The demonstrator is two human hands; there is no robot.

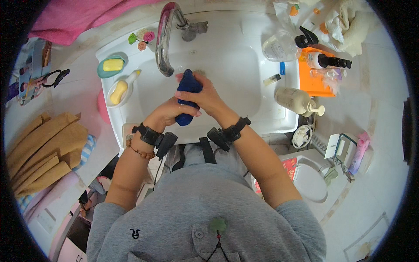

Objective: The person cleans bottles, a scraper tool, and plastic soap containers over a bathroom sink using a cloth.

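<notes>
A dark blue cloth [189, 85], bunched into a narrow roll, is gripped by both hands above the white washbasin [222, 82]. My right hand [209, 93] holds its upper part, the thumb lying across the front. Lower down, my left hand [168, 111] wraps the cloth with its thumb pointing right. The cloth's lower end sticks out below the left thumb. Just above the hands hangs the spout of a chrome faucet [163, 49]; no water stream can be made out. Some fingers are hidden behind the cloth.
On the basin's left rim lie yellow soap [113, 65] in a teal dish and another bar [118, 92] in a white dish. Along the right rim are a clear pump bottle [281, 47], a cream pump bottle [293, 101], a small vial [271, 80] and an orange tray [316, 85].
</notes>
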